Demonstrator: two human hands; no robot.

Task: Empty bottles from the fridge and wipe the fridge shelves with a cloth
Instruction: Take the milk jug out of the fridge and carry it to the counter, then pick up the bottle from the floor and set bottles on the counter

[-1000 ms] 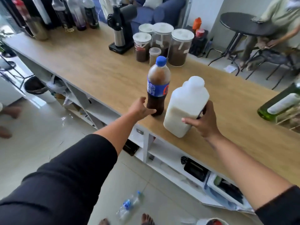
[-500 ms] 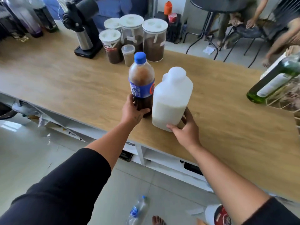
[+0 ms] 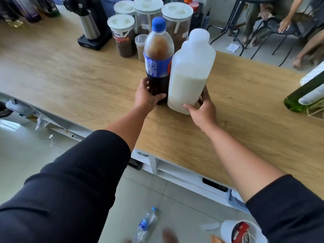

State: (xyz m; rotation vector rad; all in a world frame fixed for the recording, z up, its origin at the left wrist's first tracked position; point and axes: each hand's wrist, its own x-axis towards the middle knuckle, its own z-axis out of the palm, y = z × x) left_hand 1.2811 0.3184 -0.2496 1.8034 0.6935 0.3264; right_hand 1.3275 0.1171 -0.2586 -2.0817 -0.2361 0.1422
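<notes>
A cola bottle [image 3: 158, 55] with a blue cap and blue label stands upright on the wooden counter [image 3: 70, 79]. My left hand [image 3: 146, 95] grips its dark lower part. Right beside it, touching, stands a white plastic jug [image 3: 190, 71] about half full of white liquid. My right hand [image 3: 203, 107] holds the jug's base, thumb at the front, fingers round the right side. Both arms wear black sleeves. No fridge and no cloth are in view.
Behind the bottles stand several lidded jars [image 3: 176, 20] of brown powder and a black grinder [image 3: 89, 25]. A green glass bottle [image 3: 305, 92] lies tilted at the right edge. A plastic water bottle [image 3: 145, 225] lies on the floor. People sit at the back right [image 3: 284, 23].
The two bottles have been pushed further onto the counter, away from its front edge. Both hands have stayed on them and I have come closer to the counter.
</notes>
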